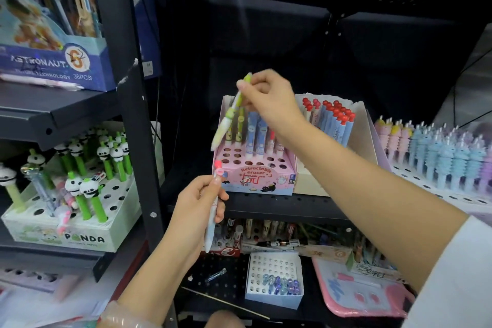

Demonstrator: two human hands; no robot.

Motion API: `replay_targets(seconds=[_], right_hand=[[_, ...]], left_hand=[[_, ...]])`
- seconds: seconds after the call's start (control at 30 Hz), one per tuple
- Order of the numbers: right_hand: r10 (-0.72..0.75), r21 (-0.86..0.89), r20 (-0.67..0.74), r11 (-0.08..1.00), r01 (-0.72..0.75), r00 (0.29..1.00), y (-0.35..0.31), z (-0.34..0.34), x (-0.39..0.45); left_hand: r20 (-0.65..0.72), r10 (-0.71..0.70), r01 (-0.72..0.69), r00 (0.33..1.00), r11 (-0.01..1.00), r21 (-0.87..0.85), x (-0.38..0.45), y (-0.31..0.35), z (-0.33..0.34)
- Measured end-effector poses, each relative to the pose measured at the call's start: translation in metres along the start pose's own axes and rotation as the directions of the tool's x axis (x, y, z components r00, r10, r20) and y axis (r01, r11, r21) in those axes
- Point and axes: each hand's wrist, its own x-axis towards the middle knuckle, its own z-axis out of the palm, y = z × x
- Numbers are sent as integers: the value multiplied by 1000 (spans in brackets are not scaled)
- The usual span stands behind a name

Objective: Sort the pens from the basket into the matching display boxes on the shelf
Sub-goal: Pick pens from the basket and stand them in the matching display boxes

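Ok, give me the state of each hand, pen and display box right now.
Right hand: pinches green pen, tilted above pink box.
Left hand: grips pink-capped pen, upright, below the shelf edge.
Pink box: part filled, front holes empty.
Panda box: part filled.

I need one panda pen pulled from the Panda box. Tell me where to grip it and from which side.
Take the front panda pen by its green barrel just under the panda head, coming from above and the front. It stands upright in its hole at the box's open front edge, and the bulky head would slip in a pinch.
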Motion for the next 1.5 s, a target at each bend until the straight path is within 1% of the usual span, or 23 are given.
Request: replay_targets(seconds=[0.03,0.1,0.27,0.33,0.4,0.43,0.53,0.7,0.8,0.83,0.87,0.93,1.0,1.03,1.07,1.1,1.13,1.17,1.23,1.3,1.4,1.43,1.5], right_hand=[[-33,-92,-37,995,29,999,1,-1,5],[-69,-249,-67,967,51,995,6,1,11],[-100,-430,-97,902,49,990,23,12,12],[-90,-540,-30,839,60,995,26,16,13],[-52,-662,71,744,86,996,26,23,12],[-41,-708,96,700,97,995,26,27,13],[-39,-789,109,605,110,993,26,34,13],[-75,-845,127,515,148,989,29,38,12],[-99,-902,132,401,161,986,30,44,11],[-100,-909,138,383,166,985,30,45,10],[-96,-906,149,384,175,984,29,45,10],[-96,-884,182,420,205,979,25,40,5],[-179,-837,213,474,274,960,20,30,-3],[-227,-791,220,528,310,949,18,24,-11],[-247,-723,225,607,331,943,16,19,-21],[-227,-639,238,695,328,944,16,14,-32],[-163,-559,271,775,293,949,16,10,-45],[-71,-491,315,841,227,946,18,6,-57],[101,-353,390,935,47,915,23,-3,-76],[158,-238,398,969,-64,904,26,-12,-82],[209,-147,380,975,-165,901,26,-24,-82],[217,-141,365,974,-177,906,26,-28,-81],[194,-180,290,973,-146,937,27,-38,-76]], left_hand=[[-11,1,-1,1000,1000,3,0,0,-1],[-28,-3,3,1000,1000,0,1,0,-3],[-33,-20,19,999,1000,-16,1,-3,-4],[-29,-22,21,999,999,-24,1,-4,-5],[-27,-20,20,999,999,-31,2,-4,-7],[-26,-18,17,999,999,-33,2,-4,-7],[-20,-15,14,1000,999,-34,2,-5,-8],[-34,-10,9,999,999,-39,2,-2,-11],[-36,-8,7,999,999,-44,1,-1,-10],[-32,-7,6,999,999,-47,1,0,-9],[-29,-5,4,1000,999,-50,0,0,-8],[-25,0,-1,1000,998,-55,-1,2,-6],[-26,11,-12,1000,998,-60,0,2,-4],[-25,19,-21,1000,998,-64,0,2,-3],[-22,30,-31,999,997,-70,0,3,0],[-20,40,-42,999,996,-80,0,3,3],[-22,50,-52,998,995,-90,0,3,6],[-25,60,-62,998,993,-100,1,2,10],[-19,73,-74,997,992,-103,1,1,18],[-3,79,-79,997,994,-73,0,-1,28],[-15,86,-86,996,995,-40,1,-2,42],[-18,96,-97,995,995,-9,1,-1,45],[1,150,-149,989,978,143,3,2,48]])
